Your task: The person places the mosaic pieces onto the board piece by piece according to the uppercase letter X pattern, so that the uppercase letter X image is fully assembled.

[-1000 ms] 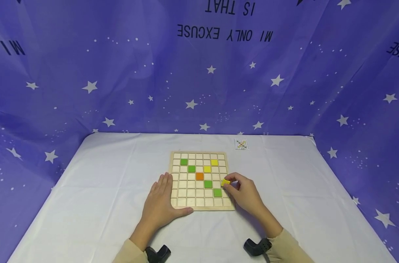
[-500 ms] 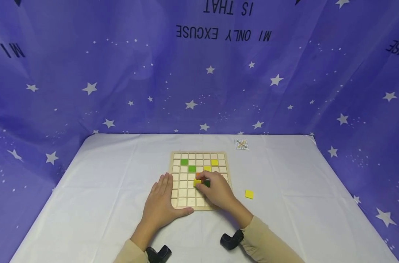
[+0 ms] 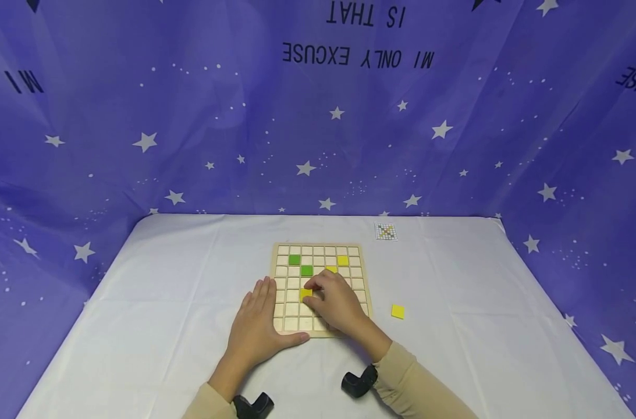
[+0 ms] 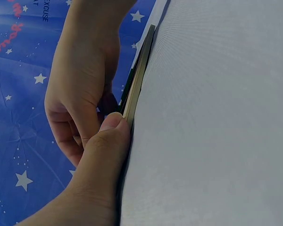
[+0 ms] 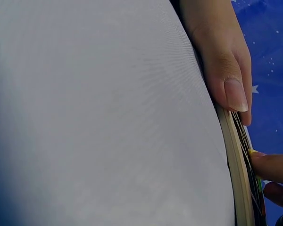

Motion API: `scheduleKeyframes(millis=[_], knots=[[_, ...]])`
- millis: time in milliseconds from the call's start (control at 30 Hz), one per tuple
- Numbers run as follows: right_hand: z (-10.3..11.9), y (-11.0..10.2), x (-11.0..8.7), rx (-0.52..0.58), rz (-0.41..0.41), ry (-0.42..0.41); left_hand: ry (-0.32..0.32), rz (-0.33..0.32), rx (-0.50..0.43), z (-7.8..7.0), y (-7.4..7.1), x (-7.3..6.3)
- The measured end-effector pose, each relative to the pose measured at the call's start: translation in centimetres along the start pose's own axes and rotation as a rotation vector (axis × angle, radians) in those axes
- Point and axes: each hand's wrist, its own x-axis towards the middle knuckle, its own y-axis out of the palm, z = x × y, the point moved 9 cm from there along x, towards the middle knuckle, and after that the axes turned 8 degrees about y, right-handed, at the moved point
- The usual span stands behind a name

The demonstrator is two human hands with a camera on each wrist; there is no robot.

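Note:
A square wooden grid board (image 3: 291, 309) lies on the white-covered table. Along its left side and front edge rests my left hand (image 3: 252, 326), fingers straight and thumb spread. Over the board's middle, my right hand (image 3: 341, 304) pinches a yellow square tile (image 3: 305, 295) between thumb and fingers, at a cell left of centre. Two green tiles, one of them a green tile (image 3: 294, 259) at upper left, sit in cells. Toward the upper right is a yellow tile (image 3: 343, 261), with another partly covered by my right hand. That hand hides the cells at lower right.
To the right of the board lies a loose yellow tile (image 3: 398, 312). A small printed pattern card (image 3: 386, 231) is farther back on the white tablecloth (image 3: 454, 279). Behind the table hangs a purple curtain (image 3: 265, 128) with stars.
My right hand has carried the yellow tile leftward from the board's right edge to a cell left of centre. Another yellow tile on the table has come into view. My left hand stays put.

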Motion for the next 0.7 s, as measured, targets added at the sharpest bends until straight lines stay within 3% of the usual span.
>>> scheduleKeyframes(millis=[700], knots=[[0.59, -0.51, -0.54, -0.147, -0.029, -0.081, -0.007, 0.003, 0.006, -0.09, -0.02, 0.02]])
